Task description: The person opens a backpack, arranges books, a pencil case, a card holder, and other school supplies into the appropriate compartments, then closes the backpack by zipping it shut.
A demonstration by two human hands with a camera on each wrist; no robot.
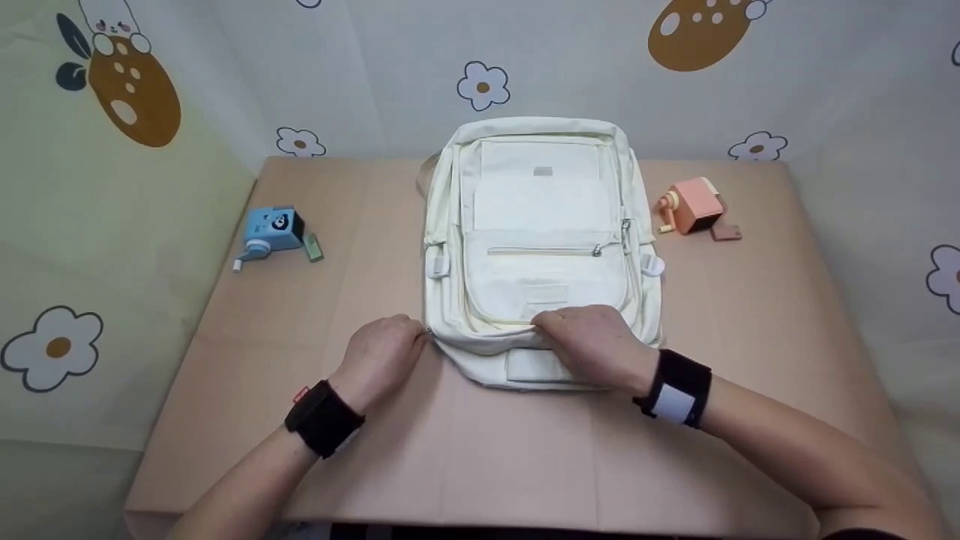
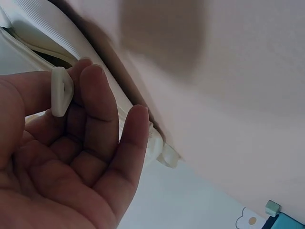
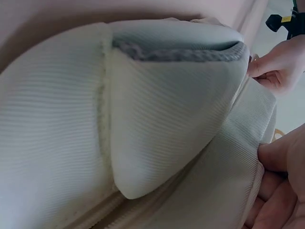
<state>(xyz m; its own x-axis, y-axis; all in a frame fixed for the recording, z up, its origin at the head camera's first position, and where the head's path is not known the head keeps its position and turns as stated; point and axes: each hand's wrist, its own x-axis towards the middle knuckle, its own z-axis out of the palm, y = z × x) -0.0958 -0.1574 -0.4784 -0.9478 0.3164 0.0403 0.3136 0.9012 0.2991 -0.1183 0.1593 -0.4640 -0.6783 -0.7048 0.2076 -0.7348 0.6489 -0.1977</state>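
Note:
A cream backpack (image 1: 547, 202) lies on its back on the table, front pockets facing up. At its lower left corner my left hand (image 1: 382, 352) pinches a cream zipper pull (image 2: 61, 93) between thumb and index finger; the other fingers are loosely bent. A dark gap in the zipper (image 2: 52, 58) shows just beyond the pull. My right hand (image 1: 596, 341) grips the fabric along the bag's lower front edge, thumb on top. In the right wrist view, the bag's bottom end (image 3: 171, 95) fills most of the frame.
A blue hand-crank pencil sharpener (image 1: 271, 229) with a small green block (image 1: 313, 247) sits at the left. On the right stands a pink hand-crank sharpener (image 1: 696, 206) beside a brownish block (image 1: 726, 231). Patterned curtains (image 1: 390, 75) border the table (image 1: 510, 465).

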